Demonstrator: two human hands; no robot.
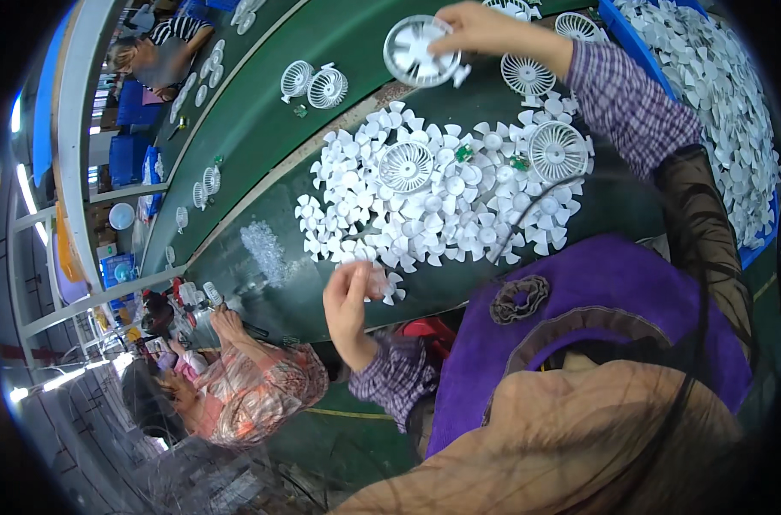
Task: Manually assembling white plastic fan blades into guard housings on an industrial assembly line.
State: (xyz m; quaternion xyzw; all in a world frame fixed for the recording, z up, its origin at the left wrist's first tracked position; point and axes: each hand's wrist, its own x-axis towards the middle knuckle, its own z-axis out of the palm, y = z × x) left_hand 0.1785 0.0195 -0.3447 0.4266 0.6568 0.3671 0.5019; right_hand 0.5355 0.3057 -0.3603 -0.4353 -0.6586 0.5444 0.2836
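Note:
My right hand [478, 33] grips a round white fan housing [405, 45] by its edge, over the far side of the bench. The housing has a short stem at its lower right. Below it spreads a heap of white fan blades [442, 219]. Near the heap's front left edge my left hand [349, 311] is closed, thumb against fingers. Something small and pale may be in it; I cannot make out what. Two slatted fan housings, one left [405, 166] and one right [558, 151], lie on the heap, each beside a small green circuit board.
A blue bin [638, 47] full of white blades stands on the right. The green conveyor belt [262, 107] carries more housings along the far side. Small clear pieces [266, 251] lie left of the heap. A co-worker [253, 386] sits at left; another person [172, 51] is across the belt.

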